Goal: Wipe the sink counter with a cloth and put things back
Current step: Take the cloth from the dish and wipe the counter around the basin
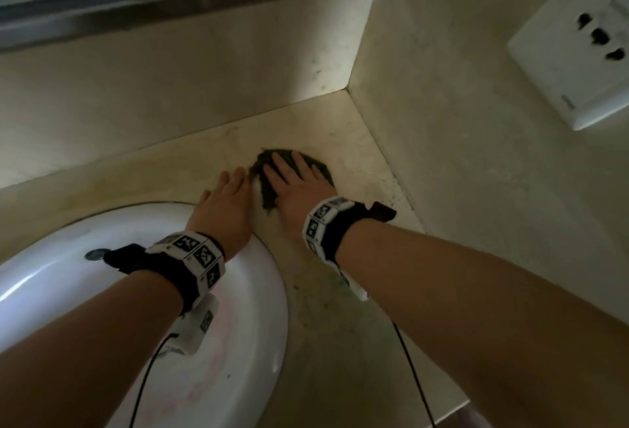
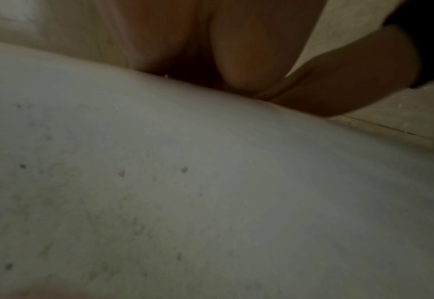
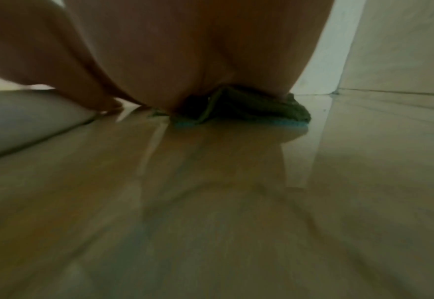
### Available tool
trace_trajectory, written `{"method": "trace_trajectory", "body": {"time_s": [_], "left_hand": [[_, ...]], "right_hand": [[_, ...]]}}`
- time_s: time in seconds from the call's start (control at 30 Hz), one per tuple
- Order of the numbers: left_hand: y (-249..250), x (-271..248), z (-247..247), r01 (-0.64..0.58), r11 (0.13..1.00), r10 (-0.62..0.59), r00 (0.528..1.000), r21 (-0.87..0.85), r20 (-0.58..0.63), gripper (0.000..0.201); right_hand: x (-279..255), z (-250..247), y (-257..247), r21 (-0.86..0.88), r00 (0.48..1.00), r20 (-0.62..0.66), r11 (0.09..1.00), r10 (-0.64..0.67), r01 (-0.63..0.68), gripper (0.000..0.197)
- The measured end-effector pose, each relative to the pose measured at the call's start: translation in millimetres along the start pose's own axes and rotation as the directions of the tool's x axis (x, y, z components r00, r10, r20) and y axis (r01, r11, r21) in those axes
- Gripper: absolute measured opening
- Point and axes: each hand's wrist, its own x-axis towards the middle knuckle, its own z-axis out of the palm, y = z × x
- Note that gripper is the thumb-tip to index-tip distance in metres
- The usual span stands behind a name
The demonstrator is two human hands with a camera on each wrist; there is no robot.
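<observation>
Cloth (image 1: 267, 186) under flat right hand (image 1: 296, 186); left hand (image 1: 224, 204) seemingly flat.

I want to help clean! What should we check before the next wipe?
1. Right hand flat on the cloth: ok.
2. Cloth flat on the counter: ok; in the right wrist view it looks bunched at its near edge.
3. Left hand off the cloth, resting by the sink rim: ok.
4. Room to wipe toward the corner: ok.
5. Counter near the sink clean: not ok, specks show.
6. Things to put back: cannot tell, none in view.
</observation>
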Motion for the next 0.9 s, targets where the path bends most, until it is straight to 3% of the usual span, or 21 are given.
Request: {"method": "trace_trajectory", "body": {"time_s": [0.23,0.37,0.53,0.63,0.8,0.9], "left_hand": [[-0.2,-1.7,-0.7,0.014,1.0,-0.014,1.0,-0.018,0.015,0.072],[1.3,-2.8,-2.3,0.021,1.0,-0.021,1.0,-0.017,0.023,0.073],[1.9,-3.1,-4.4,0.006,1.0,-0.007,0.999,0.015,0.036,0.07],[0.4,-2.4,-5.5,-0.005,1.0,0.004,0.998,0.015,0.058,0.066],[0.3,-4.0,-7.9,-0.005,1.0,0.004,0.997,0.008,0.079,0.07],[-1.0,-3.3,-6.3,-0.026,0.999,0.024,0.998,0.034,0.065,0.067]], "right_hand": [[42.6,-27.5,44.8,0.094,0.976,-0.017,0.972,0.218,-0.215,0.066],[35.0,-26.9,72.0,0.159,0.924,-0.019,0.914,0.381,-0.373,0.073],[-1.7,-11.5,88.0,0.055,0.892,0.007,0.89,0.452,-0.452,0.075],[-28.4,7.1,86.0,0.085,0.886,0.0,0.882,0.464,-0.463,0.071],[-83.1,20.0,77.9,-0.022,0.881,0.012,0.881,0.474,-0.473,0.062],[-120.9,31.0,65.5,0.051,0.85,0.032,0.848,0.526,-0.527,0.06]]}}
